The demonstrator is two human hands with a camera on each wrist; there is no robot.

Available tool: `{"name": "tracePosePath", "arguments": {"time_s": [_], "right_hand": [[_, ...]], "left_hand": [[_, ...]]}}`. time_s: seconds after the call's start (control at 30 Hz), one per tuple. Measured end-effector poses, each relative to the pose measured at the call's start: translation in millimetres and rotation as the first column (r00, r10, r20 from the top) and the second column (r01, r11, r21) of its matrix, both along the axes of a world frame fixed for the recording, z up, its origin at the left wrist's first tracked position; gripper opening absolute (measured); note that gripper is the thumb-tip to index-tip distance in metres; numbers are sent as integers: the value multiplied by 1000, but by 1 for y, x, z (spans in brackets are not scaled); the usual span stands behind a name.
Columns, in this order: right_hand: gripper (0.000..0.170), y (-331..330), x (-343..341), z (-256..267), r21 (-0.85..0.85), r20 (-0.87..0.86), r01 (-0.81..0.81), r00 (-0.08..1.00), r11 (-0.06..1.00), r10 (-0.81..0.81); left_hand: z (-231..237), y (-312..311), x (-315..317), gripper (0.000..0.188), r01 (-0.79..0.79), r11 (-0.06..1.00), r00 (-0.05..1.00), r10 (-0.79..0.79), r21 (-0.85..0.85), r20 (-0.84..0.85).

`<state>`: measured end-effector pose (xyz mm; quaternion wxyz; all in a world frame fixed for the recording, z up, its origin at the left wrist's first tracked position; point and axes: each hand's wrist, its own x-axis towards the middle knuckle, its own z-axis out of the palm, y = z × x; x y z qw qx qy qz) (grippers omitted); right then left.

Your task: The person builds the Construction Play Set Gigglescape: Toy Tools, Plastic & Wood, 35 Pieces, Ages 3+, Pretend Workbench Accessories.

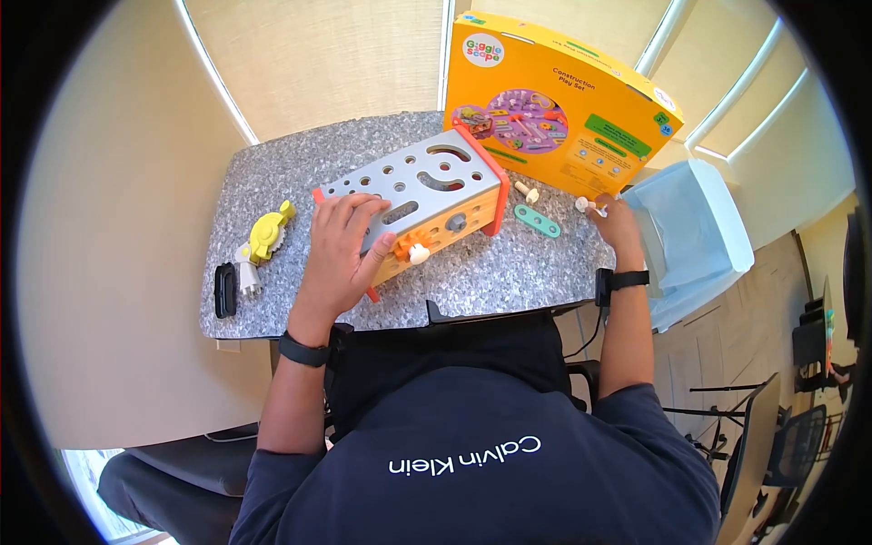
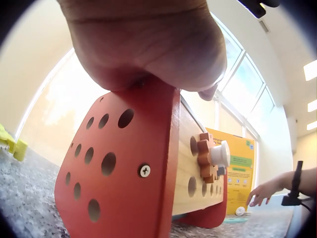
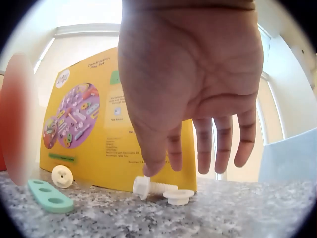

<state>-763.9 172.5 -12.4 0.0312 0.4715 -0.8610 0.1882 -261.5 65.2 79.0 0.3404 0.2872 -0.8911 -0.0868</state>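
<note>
My left hand [image 1: 341, 250] rests on the near left end of a toy workbench [image 1: 413, 173] with a grey top and red ends, thumb over its front edge. On the bench's wooden front sit an orange gear [image 2: 204, 161] and a white knob-like bolt head [image 2: 221, 154] in front of it. My right hand [image 1: 621, 225] hangs over the table beside the yellow box, fingers extended downward. Under its thumb, in the right wrist view, lie a white bolt [image 3: 142, 188] and a white flanged piece [image 3: 179, 197]; the thumb tip is right at the bolt's head.
A teal strip with holes [image 1: 537, 221] and a cream bolt [image 1: 527, 192] lie between bench and right hand. The yellow box [image 1: 563, 100] stands behind. A light blue bin [image 1: 695, 245] is at the right. Yellow toy saw [image 1: 267, 234] and black item [image 1: 225, 290] lie left.
</note>
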Motion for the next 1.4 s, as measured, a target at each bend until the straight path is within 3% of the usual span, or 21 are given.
{"name": "tracePosePath", "arguments": {"time_s": [0.2,0.53,0.6,0.63,0.67,0.7,0.73,0.8,0.83,0.9,0.93,1.0,1.03,1.1,1.13,1.17,1.23,1.4], "right_hand": [[35,-21,27,-3,58,-60,150,987,987,-146],[32,-33,46,-1,-2,-225,29,974,1000,-29],[28,-33,57,20,-35,28,-1,1000,999,2],[28,-34,64,27,-40,29,-9,1000,999,11],[27,-34,72,34,-172,11,-114,993,978,117],[25,-34,80,42,-300,-21,-215,976,929,219],[25,-33,97,56,-307,-22,-221,974,926,225],[26,-31,144,90,-358,-26,-415,900,837,436],[26,-30,162,102,-363,-26,-416,899,834,438],[28,-28,195,121,-446,-382,-679,733,582,563],[28,-25,211,132,-449,-384,-680,732,579,562],[30,-22,240,147,-479,-461,-790,597,381,657],[30,-22,252,146,-480,-466,-794,592,374,658],[32,-26,271,142,-546,-499,-809,523,218,691],[34,-26,280,140,-562,-498,-807,506,183,704],[34,-29,287,137,-562,-502,-808,501,174,705],[36,-33,299,130,-596,-520,-797,477,99,709],[40,-39,317,127,-592,-580,-804,466,47,668]], "left_hand": [[2,1,1,39,-2,1000,1000,2,-6,9],[0,0,1,38,18,999,999,-20,-44,-28],[1,0,3,39,23,1000,1000,-23,14,-10],[3,0,3,39,15,1000,1000,-15,10,-9],[6,2,4,38,23,999,999,-22,47,-25],[8,3,4,37,32,996,999,-29,83,-42],[13,7,3,37,25,997,999,-22,76,-42],[25,19,1,36,-17,1000,995,18,17,-98],[33,26,0,36,-19,1000,995,20,12,-96],[47,37,-2,42,73,949,968,7,305,-251],[48,38,-4,42,71,951,968,7,301,-251],[51,37,-7,47,214,897,928,-63,386,-367],[49,38,-9,47,209,901,928,-59,380,-368],[43,42,-14,52,401,770,820,-60,497,-569],[45,47,-13,45,474,636,778,22,609,-628],[44,49,-13,45,470,643,777,24,605,-629],[41,50,-12,41,578,482,709,101,658,-697],[27,47,-2,39,640,529,600,110,557,-792]]}}
